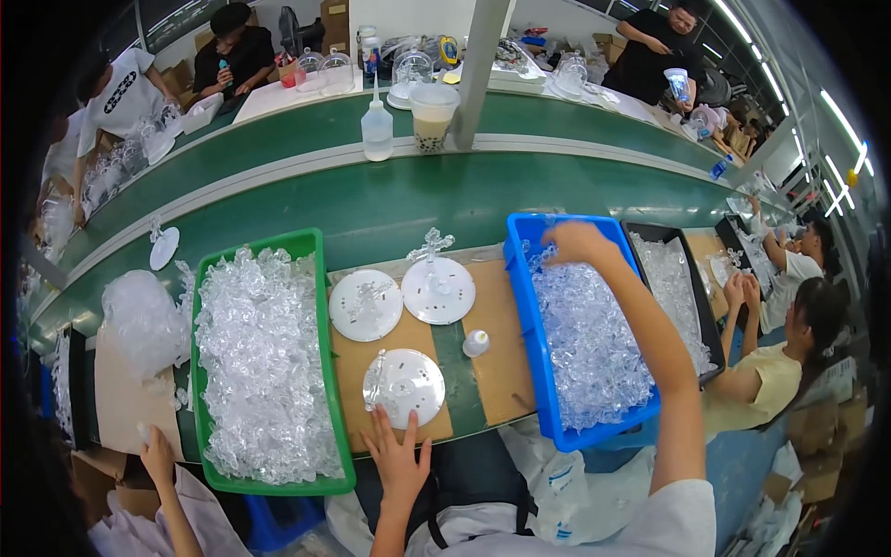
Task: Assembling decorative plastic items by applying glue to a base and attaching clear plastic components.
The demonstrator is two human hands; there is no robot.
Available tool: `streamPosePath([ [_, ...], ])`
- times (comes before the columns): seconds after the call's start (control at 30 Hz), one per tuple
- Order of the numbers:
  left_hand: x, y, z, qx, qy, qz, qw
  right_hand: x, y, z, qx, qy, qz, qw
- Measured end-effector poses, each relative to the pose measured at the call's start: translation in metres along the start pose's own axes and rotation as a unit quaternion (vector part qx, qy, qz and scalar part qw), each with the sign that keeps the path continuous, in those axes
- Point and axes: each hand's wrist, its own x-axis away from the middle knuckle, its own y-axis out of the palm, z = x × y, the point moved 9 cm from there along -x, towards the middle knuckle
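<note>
My left hand (pixel 397 457) lies with its fingers spread, the tips at the near edge of a round white disc (pixel 415 388) with small slots. A clear plastic piece stands on that disc's left side. My right hand (pixel 583 243) is over the far end of a blue bin (pixel 549 408) heaped with small clear plastic parts (pixel 594 343); motion blurs its fingers, and what they may hold is hidden. Two more white discs lie beyond: one on the left (pixel 366 306), one on the right (pixel 439 292) with a clear figure-like piece (pixel 432 244) at its far edge.
A green bin (pixel 322 278) of clear parts stands left. Between the bins are cardboard (pixel 501 371) and a small white bottle (pixel 476 343). A squeeze bottle (pixel 377 130) and a drink cup (pixel 432 116) stand by a metal post (pixel 478 74). Co-workers sit on both sides and across.
</note>
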Motion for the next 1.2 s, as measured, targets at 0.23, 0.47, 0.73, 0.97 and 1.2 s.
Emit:
streamPosePath([
  [0.23,-0.008,-0.001,-0.005,0.001,0.000,0.026,1.000,0.014,0.019,-0.008,-0.001,-0.009,0.043,0.999],
  [0.47,-0.006,-0.004,-0.003,0.016,-0.001,0.023,1.000,0.062,-0.032,0.011,-0.305,-0.027,0.166,0.937],
  [0.73,0.007,-0.037,0.041,0.665,-0.129,0.050,0.734,0.199,-0.007,-0.250,-0.374,-0.124,0.228,0.890],
  [0.97,0.008,-0.006,0.004,0.712,-0.190,-0.097,0.669,0.159,0.037,-0.244,-0.594,-0.008,0.093,0.799],
  [1.2,0.001,-0.030,-0.019,0.367,-0.161,0.109,0.910,0.108,0.089,-0.225,-0.598,0.048,0.189,0.778],
])
